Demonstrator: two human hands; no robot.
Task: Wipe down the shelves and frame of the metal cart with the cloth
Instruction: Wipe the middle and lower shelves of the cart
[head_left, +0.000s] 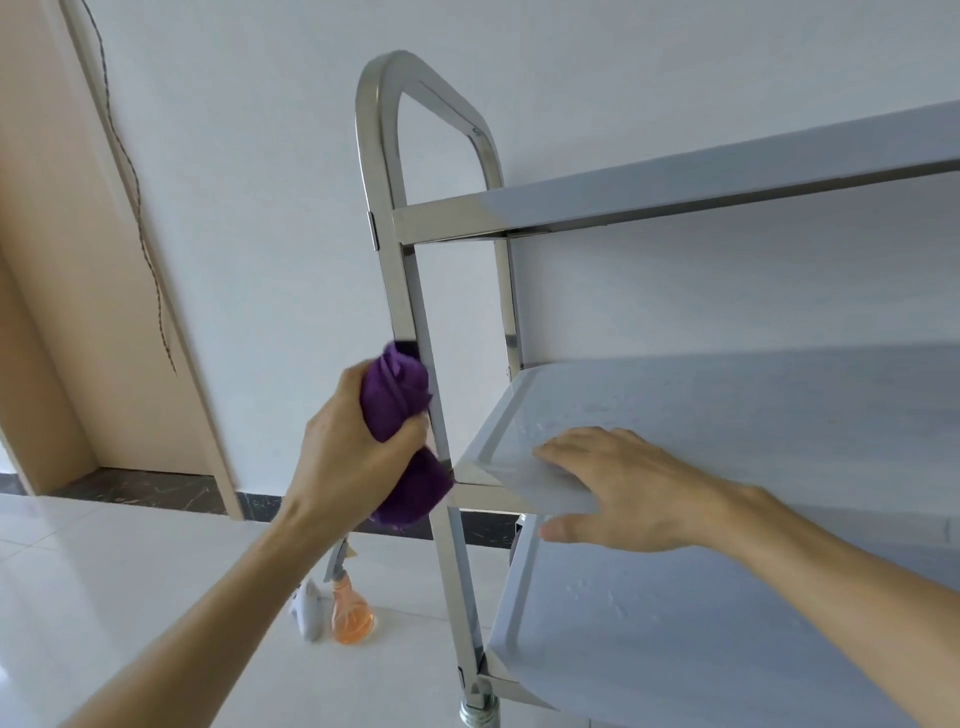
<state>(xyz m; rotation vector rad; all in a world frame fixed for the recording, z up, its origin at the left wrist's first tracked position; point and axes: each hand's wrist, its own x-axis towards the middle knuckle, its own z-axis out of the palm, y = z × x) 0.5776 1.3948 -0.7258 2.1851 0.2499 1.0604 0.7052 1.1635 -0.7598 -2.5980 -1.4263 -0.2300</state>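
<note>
A stainless steel cart (395, 260) with three shelves fills the right half of the view, its looped handle frame rising at the centre. My left hand (348, 436) grips a bunched purple cloth (397, 400) and holds it against the near upright post, just above the middle shelf's corner. My right hand (623, 488) rests on the near left corner of the middle shelf (727, 405), fingers straight on top and thumb under the front edge. Small water droplets show on the middle and bottom shelves.
On the white tiled floor (104, 571) below my left hand stand an orange spray bottle (350, 613) and a small white object (307, 608). A wooden door frame (156, 291) is at the left. A caster (478, 714) shows beneath the cart's near post.
</note>
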